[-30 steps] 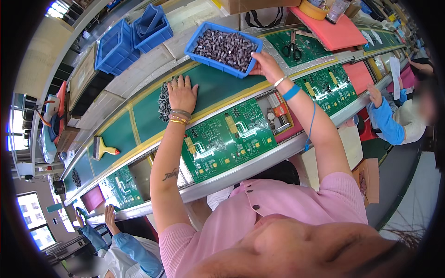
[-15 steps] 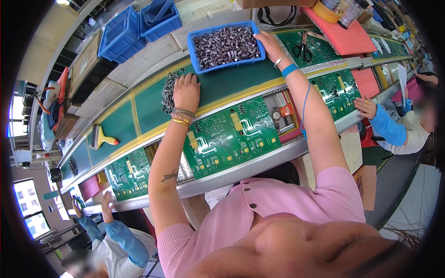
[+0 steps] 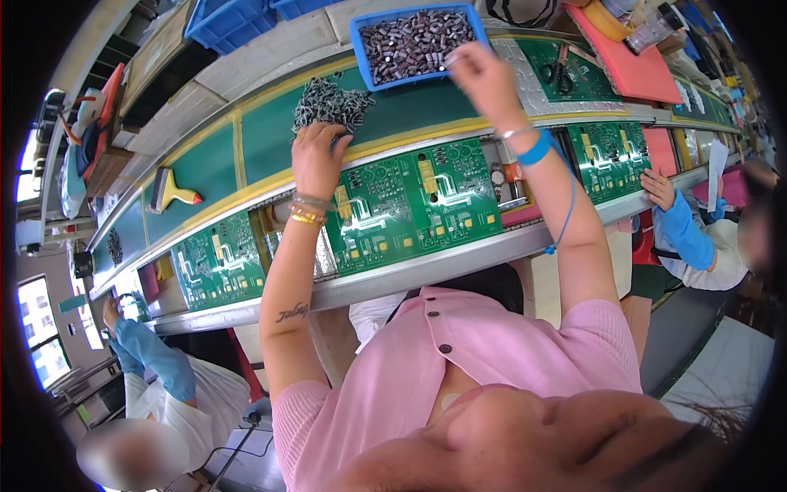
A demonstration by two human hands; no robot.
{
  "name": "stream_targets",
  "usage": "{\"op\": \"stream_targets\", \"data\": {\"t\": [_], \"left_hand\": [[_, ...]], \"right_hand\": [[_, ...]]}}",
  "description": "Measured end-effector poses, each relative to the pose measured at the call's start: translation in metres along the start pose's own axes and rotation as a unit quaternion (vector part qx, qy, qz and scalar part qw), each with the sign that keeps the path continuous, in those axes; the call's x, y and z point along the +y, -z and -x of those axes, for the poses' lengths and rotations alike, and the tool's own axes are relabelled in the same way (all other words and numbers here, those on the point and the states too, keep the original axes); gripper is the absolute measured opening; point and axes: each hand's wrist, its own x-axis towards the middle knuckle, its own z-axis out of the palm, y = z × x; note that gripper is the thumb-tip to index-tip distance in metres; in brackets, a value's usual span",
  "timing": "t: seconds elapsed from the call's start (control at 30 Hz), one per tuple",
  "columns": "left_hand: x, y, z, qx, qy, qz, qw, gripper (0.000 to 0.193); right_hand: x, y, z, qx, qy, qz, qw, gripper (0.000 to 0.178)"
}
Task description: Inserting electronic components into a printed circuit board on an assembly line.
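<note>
Component pile [image 3: 330,104] left of tray [image 3: 361,52], brush [image 3: 170,192] farther left

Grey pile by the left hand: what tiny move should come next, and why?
Perhaps the left hand could pinch one piece from the grey pile, since its fingertips are right at the pile's near edge and a green circuit board lies beside that wrist.

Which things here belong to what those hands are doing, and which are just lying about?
Seemingly in use:
left hand, at the pile of grey parts
right hand, by the blue bin
dark parts inside it

Apparently lying about:
brush
scissors
wristwatch
</note>
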Motion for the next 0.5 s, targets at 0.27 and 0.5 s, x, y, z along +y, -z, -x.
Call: {"op": "stream_targets", "data": {"t": [0.27,0.5], "left_hand": [[0.013,-0.022,-0.009,-0.04,0.072,-0.052,0.995,0.015],[0.007,-0.018,0.006,-0.039,0.054,-0.055,0.996,0.015]], "right_hand": [[-0.014,-0.119,0.029,-0.198,0.099,0.271,0.937,0.015],[-0.013,-0.094,0.047,-0.161,0.129,0.202,0.957,0.012]]}}
